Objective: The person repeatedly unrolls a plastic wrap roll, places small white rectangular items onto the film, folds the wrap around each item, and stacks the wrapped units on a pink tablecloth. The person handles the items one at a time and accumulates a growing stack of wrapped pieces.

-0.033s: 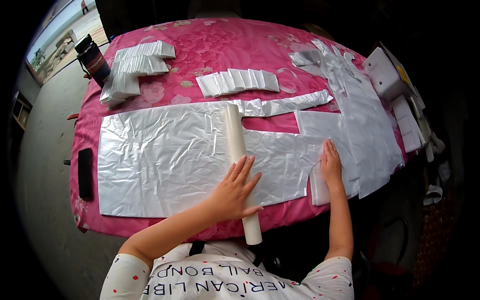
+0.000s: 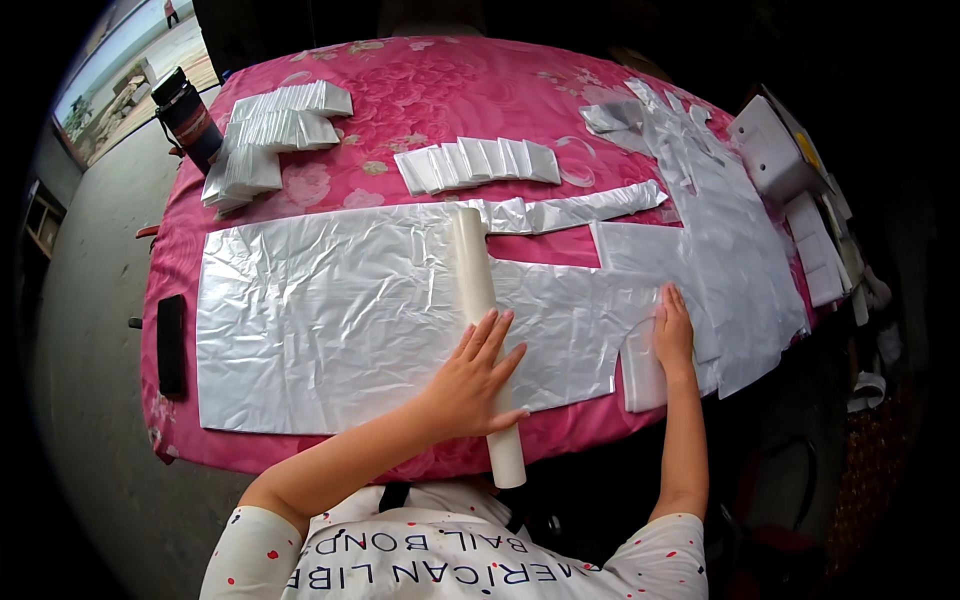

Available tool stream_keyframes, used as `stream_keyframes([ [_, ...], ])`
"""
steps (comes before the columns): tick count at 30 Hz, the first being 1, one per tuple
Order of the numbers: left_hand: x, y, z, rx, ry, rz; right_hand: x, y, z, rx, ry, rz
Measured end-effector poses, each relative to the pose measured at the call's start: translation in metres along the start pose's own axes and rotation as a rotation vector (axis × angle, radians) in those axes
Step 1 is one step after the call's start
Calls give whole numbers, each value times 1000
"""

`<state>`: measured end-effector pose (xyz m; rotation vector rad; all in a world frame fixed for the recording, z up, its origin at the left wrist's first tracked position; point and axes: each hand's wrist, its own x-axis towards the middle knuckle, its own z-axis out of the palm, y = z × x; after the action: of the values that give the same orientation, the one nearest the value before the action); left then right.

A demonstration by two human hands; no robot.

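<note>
My left hand [image 2: 468,388] lies flat on a long white roll [image 2: 471,280], fingers spread, near the roll's closer end. The roll lies across a wide crinkled silver sheet [image 2: 320,320] spread over the pink flowered tablecloth [image 2: 450,90]. My right hand [image 2: 673,335] presses palm-down on the sheet's right part, by a small folded silver piece [image 2: 640,375] at the table's front edge. Neither hand grips anything.
Rows of folded silver pieces lie at the back middle [image 2: 475,163] and back left [image 2: 270,130]. A dark bottle [image 2: 187,118] stands at the far left corner, a black flat object [image 2: 171,345] on the left edge. More silver sheeting [image 2: 730,230] and white boxes [image 2: 770,150] fill the right.
My right hand has slid a little to the right and toward me on the sheet. The left hand and the roll stay put.
</note>
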<state>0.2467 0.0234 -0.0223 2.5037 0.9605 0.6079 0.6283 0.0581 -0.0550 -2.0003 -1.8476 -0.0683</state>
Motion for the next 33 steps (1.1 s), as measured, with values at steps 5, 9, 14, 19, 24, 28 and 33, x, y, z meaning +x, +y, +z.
stream_keyframes([
  [5, 13, 5, 7, 53, -75, 3, -4, 34, -12, -113, 122, 137],
  [9, 12, 6, 6, 57, -78, -28, -1, -9, -35, -201, 71, 215],
  [14, 12, 5, 8, 30, -52, -20, -7, 5, -20, -151, 209, 176],
  [19, 10, 5, 7, 30, -44, -7, -13, 44, -4, -204, 254, 157],
  [24, 10, 4, 7, 25, -25, -3, -11, 32, -16, -260, 187, 183],
  [28, 8, 3, 7, 32, -25, -6, -13, 2, -36, -219, 258, 220],
  [33, 8, 2, 8, 44, -13, -2, -13, -21, -52, -15, 308, 1],
])
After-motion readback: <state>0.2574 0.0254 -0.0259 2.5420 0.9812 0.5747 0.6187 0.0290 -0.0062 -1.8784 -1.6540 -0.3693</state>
